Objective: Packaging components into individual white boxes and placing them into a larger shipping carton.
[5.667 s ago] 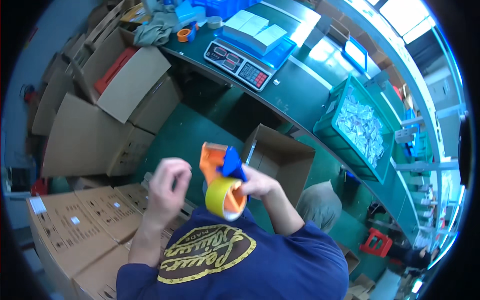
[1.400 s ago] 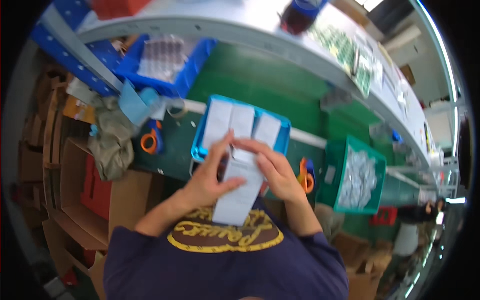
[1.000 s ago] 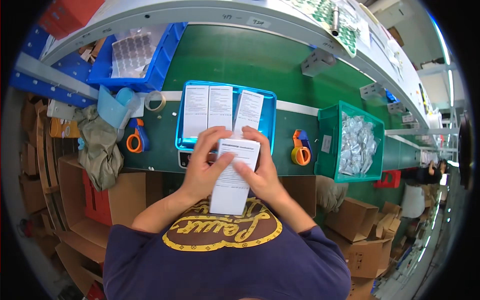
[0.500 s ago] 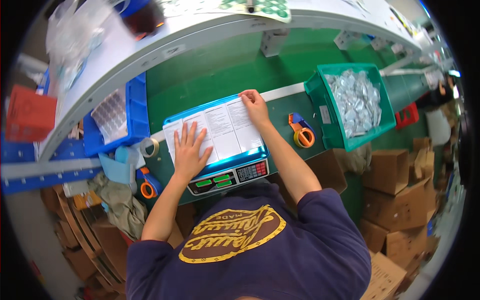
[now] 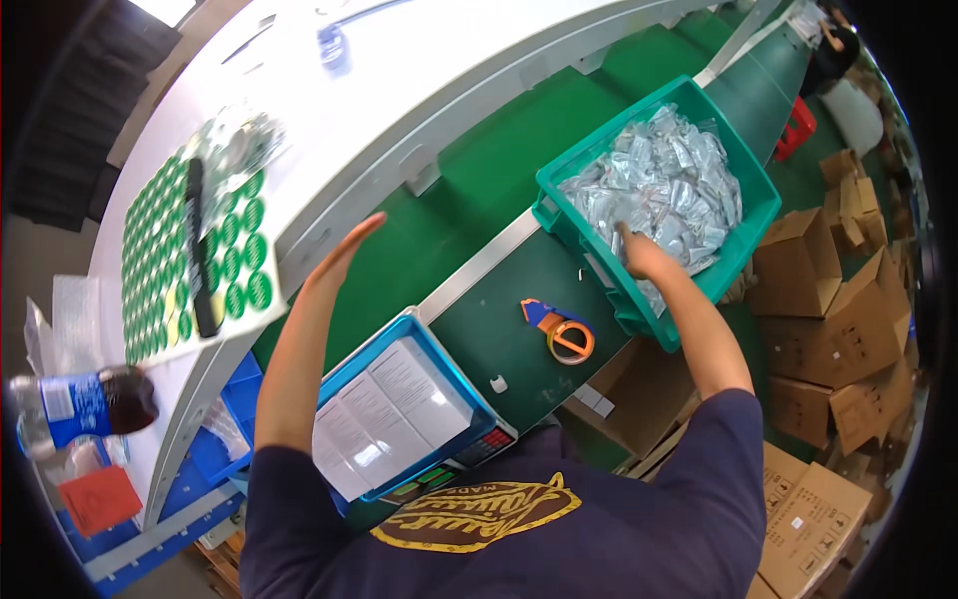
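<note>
In the head view, the teal crate is filled with small clear packets. The right hand is sunk among them, its fingertips partly hidden; whether any packet is gripped cannot be told. The left hand is held well left of the crate, fingers extended, with nothing seen gripped. Left of the crate, a tape dispenser is seen nearby and, farther off, a scale topped with white printed pieces.
</note>
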